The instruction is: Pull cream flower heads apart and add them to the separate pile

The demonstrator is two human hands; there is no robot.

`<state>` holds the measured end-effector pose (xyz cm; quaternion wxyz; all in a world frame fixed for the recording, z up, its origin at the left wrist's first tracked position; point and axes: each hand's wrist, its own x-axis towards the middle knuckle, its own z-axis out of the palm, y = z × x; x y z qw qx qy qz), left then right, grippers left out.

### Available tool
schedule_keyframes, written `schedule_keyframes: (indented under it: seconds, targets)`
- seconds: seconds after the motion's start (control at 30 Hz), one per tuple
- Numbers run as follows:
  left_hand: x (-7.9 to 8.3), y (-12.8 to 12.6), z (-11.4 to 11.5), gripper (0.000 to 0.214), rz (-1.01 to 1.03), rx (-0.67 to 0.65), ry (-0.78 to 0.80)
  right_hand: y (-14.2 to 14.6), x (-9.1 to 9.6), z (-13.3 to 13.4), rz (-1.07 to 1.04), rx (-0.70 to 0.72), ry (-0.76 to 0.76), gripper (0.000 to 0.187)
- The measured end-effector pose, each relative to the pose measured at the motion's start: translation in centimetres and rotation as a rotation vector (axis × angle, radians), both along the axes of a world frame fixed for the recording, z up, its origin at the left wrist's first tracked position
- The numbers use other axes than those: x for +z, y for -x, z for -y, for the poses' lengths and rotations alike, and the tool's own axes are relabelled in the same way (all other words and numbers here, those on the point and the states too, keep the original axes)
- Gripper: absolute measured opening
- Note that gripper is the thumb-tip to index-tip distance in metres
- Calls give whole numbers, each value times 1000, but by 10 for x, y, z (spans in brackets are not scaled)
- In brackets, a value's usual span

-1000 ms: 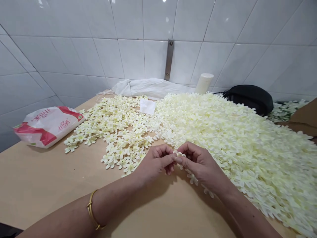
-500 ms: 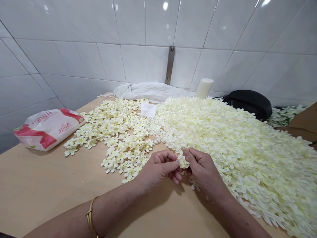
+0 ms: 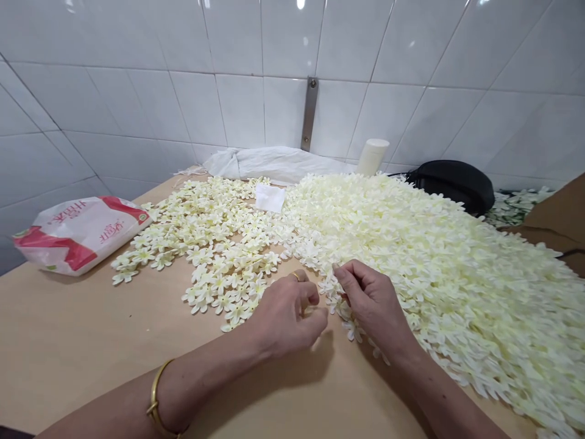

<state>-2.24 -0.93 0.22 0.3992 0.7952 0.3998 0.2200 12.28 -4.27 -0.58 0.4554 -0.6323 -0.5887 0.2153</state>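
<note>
My left hand (image 3: 290, 314) is turned knuckles up over the bare tabletop, its fingers curled in. A pale yellowish sliver of an artificial flower (image 3: 314, 310) shows between its thumb and fingers. At the near edge of the large heap of white artificial flowers (image 3: 411, 256), my right hand (image 3: 368, 296) is closed, thumb against index finger. What those fingertips hold, if anything, is too small to make out. Left of my hands lies a looser spread of creamy five-petalled flowers (image 3: 233, 286). Several white petals lie just beneath my right hand.
A red-and-white plastic packet (image 3: 85, 235) lies at the left. Toward the wall are a white paper square (image 3: 269, 198), white sheeting (image 3: 283, 163), a cream cylinder (image 3: 372, 157) and a black case (image 3: 452, 186). Brown cardboard (image 3: 557, 213) stands at the right; tiles close off the back.
My hands have parted from the flower they both held. The left has rolled knuckles up and curled its fingers; the right stays pinched by the heap. The view has shifted slightly.
</note>
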Motion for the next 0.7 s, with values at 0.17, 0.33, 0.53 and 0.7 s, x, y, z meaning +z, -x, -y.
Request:
schedule_keyframes:
  seconds: [0.17, 0.33, 0.53, 0.7]
  targets:
    - [-3, -5, -2, 18, 357, 54, 375, 6, -6, 2, 202, 58, -132, 34]
    - [-7, -6, -3, 18, 478, 120, 464, 5, -4, 2, -48, 89, 32, 41]
    - [-6, -4, -1, 14, 476, 138, 408, 5, 4, 2, -178, 233, 176, 30]
    - [-10, -3, -1, 16, 433, 125, 323, 2, 4, 1, -255, 230, 235, 29]
